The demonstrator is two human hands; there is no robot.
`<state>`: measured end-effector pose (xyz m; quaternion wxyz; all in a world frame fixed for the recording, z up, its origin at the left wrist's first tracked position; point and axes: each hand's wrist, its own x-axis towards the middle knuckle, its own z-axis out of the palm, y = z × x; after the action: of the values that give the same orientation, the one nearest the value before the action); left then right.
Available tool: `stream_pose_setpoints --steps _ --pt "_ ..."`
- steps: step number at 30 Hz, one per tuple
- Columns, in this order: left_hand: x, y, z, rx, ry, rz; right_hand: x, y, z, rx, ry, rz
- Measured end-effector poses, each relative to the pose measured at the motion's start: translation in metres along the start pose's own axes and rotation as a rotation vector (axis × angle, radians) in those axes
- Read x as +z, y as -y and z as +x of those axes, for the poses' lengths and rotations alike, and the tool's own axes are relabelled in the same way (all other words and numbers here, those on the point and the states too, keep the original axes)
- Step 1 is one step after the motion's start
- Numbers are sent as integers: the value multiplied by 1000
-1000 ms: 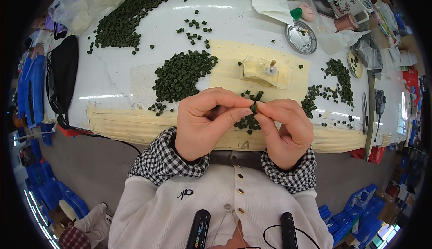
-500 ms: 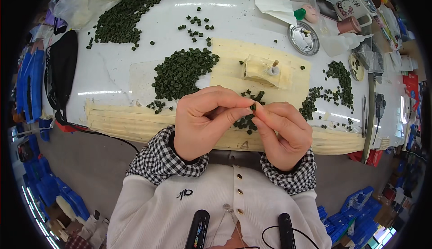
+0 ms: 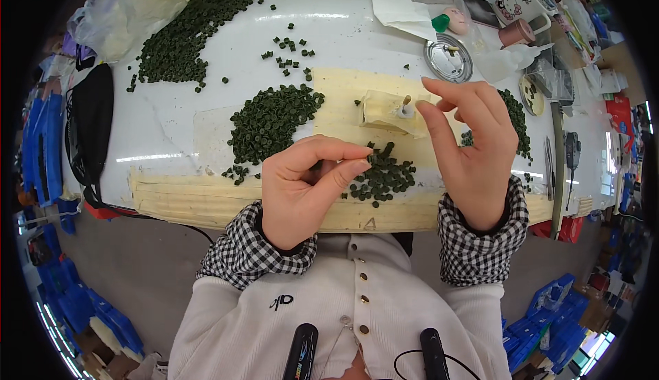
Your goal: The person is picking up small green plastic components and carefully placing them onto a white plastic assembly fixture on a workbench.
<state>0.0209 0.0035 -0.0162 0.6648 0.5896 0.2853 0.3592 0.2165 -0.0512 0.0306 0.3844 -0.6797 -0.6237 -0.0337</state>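
Observation:
My left hand [image 3: 298, 191] is closed in a pinch, thumb and forefinger pressed on a small dark green spool-shaped piece [image 3: 371, 151], mostly hidden by the fingertips. My right hand [image 3: 477, 150] is raised beside a tape-wrapped block [image 3: 386, 113]; its thumb and forefinger are apart, with nothing visible between them. A short brownish peg [image 3: 407, 100] stands up from a whitish collar on that block. Just past my left fingertips lies a small heap of the same green pieces [image 3: 386, 177]. A larger heap [image 3: 268, 124] sits to its left.
A long green pile [image 3: 182, 40] spreads at far left by a clear plastic bag [image 3: 113, 19]. Another heap [image 3: 516, 122] lies partly behind my right hand. At far right are a round metal lid [image 3: 447, 59], a mug [image 3: 518, 2], a squeeze bottle [image 3: 504, 63] and tweezers [image 3: 549, 167].
My right hand has left the piece both hands were pinching, moving up and right to the block with its fingers spread. My left hand keeps its pinch. The view has shifted slightly.

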Motion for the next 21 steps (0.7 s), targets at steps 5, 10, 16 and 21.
stream_pose_setpoints --steps 5,10,16,21 --pt "1 -1 0 -10 0 4 13 -5 1 -25 36 -4" --pt "-1 1 0 1 -2 12 2 3 1 -14 -54 53" --pt "0 0 -1 7 0 47 -7 13 -6 -133 -8 379" --pt "1 2 0 6 -1 21 14 12 -17 19 70 698"
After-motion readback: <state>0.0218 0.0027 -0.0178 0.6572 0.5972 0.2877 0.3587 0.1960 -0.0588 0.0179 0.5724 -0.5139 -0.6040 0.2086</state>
